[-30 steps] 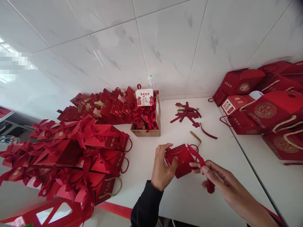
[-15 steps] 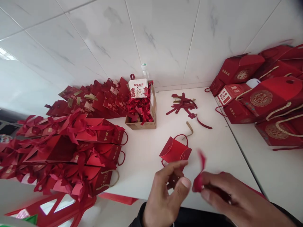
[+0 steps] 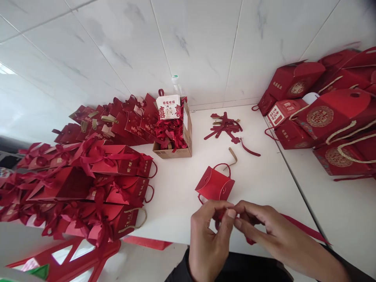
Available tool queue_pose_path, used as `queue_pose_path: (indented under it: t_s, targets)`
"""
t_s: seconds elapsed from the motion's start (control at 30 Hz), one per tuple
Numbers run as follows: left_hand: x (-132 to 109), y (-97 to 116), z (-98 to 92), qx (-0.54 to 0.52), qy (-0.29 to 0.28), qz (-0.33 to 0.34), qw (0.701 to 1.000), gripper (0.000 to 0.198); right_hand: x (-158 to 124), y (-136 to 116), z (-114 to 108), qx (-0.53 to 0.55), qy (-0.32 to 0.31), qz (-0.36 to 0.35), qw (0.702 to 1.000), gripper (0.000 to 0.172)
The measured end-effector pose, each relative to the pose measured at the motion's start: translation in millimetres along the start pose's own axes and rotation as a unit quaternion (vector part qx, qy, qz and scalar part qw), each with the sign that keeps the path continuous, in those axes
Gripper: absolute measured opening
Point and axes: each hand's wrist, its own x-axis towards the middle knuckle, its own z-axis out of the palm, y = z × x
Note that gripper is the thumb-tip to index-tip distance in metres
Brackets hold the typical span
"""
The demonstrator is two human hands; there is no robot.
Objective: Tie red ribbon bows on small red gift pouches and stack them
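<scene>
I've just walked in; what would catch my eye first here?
Probably the mass of red boxes with ribbon bows on the left side. More red boxes with rope handles crowd the right, by the tiled wall. In front, the left hand and right hand pinch red ribbon, mostly hidden, near a small red box on the white table.

On my feed, one box [image 3: 215, 184] sits below centre, a carton [image 3: 174, 153] behind-left of it, stacked boxes [image 3: 69, 184] lower left, carry boxes [image 3: 342, 106] upper right.
</scene>
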Motion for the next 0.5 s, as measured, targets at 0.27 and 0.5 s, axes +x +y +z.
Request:
queue_pose_path:
  t_s: [0.27,0.5]
  targets:
    - [33,-33,-19.3,0.238,0.057,0.208,0.947,0.025,6,14,-17,0.047,0.064,0.061,0.995,0.049]
    - [26,-32,-7.2,0.276,0.037,0.196,0.940,0.027,7,17,-29,-0.011,0.060,0.066,0.996,0.047]
